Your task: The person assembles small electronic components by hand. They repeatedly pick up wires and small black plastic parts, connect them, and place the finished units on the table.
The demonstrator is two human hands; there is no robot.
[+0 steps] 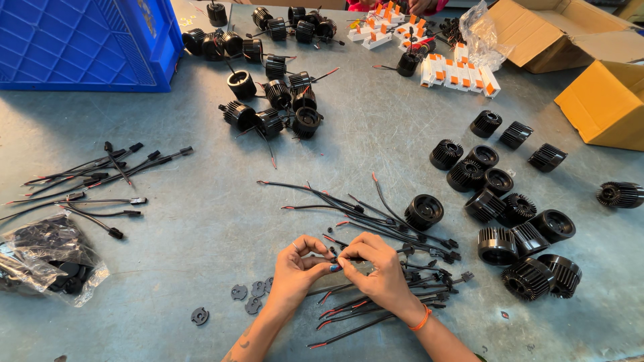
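We note both hands at lower centre: left hand (295,267) and right hand (374,265) pinch a small black part (333,257), apparently a wire end, steadied above the black wires (376,214).

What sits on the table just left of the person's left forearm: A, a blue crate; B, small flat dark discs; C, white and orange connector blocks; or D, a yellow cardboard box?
B: a few small flat dark discs lie on the grey table just beside the left hand and its forearm.
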